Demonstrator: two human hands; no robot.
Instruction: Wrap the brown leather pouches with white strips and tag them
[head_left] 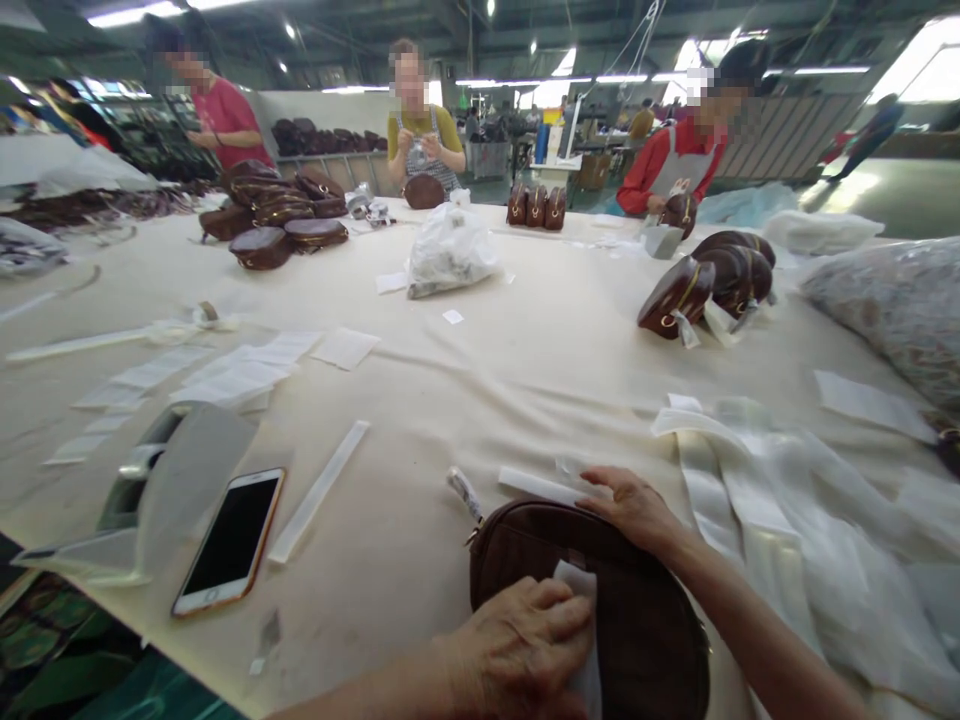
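A brown quilted bag (pixel 637 610) lies on the cream table (pixel 465 390) right in front of me. My left hand (pixel 517 645) rests on its near side, fingers closed on a white piece of paper or cloth (pixel 581 600) pressed against the bag. My right hand (pixel 634 505) lies across the bag's far top edge with fingers stretched out flat, next to a white strip (pixel 536 485). A small wrapped tag (pixel 465 492) hangs by the bag's zipper end.
A smartphone (pixel 231 540) lies at the near left beside a clear plastic holder (pixel 150 490). White strips and clear wrappers (pixel 787 520) pile at my right. Brown bags (pixel 709 280) stand farther back, with a plastic sack (pixel 450 250) mid-table. Three people work at the far side.
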